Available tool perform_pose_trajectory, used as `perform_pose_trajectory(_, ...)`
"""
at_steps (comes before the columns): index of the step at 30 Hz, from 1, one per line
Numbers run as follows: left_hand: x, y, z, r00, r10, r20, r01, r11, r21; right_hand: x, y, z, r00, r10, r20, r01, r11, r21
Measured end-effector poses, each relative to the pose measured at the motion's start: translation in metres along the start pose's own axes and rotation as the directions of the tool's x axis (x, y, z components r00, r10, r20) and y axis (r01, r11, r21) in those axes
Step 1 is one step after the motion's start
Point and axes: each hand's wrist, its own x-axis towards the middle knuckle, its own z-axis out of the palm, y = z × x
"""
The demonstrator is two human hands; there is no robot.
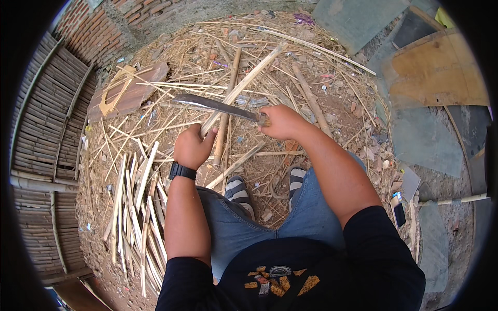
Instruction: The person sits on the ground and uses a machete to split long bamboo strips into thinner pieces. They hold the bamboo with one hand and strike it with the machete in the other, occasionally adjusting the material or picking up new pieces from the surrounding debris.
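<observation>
My right hand (pixel 280 123) is closed round the short handle of a machete (pixel 220 107). Its long dark blade points left and lies across a pale bamboo strip (pixel 254 71). My left hand (pixel 192 147), with a black watch on the wrist, grips the near end of that strip just below the blade. The strip slants up and away to the right, over a round brown pole (pixel 227 111) on the ground. Whether the blade's edge bites into the strip cannot be made out.
Split bamboo strips (pixel 136 212) lie piled at my left. A rusty sheet (pixel 129 90) and a second pole (pixel 311 98) rest on the littered ground. Woven bamboo wall (pixel 44 114) stands left, brick wall (pixel 93 28) behind; grey sheets (pixel 425 140) and a phone (pixel 399 213) are at right.
</observation>
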Motion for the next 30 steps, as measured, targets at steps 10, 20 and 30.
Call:
perform_pose_trajectory(10, 0.0, 0.007, 0.002, 1.0, 0.001, 0.012, 0.0, 1.0, -0.005, -0.003, 0.0, -0.013, 0.999, 0.029, 0.037, -0.028, 0.999, -0.044)
perform_pose_trajectory(20, -0.002, 0.007, -0.002, 1.0, -0.01, -0.012, 0.01, 1.0, -0.005, -0.004, 0.001, -0.005, 0.998, -0.063, -0.011, 0.062, 0.997, -0.041)
perform_pose_trajectory(30, 0.001, 0.006, -0.003, 0.996, -0.075, 0.053, 0.077, 0.996, -0.037, -0.007, -0.013, -0.01, 0.995, 0.028, 0.094, -0.019, 0.994, -0.105)
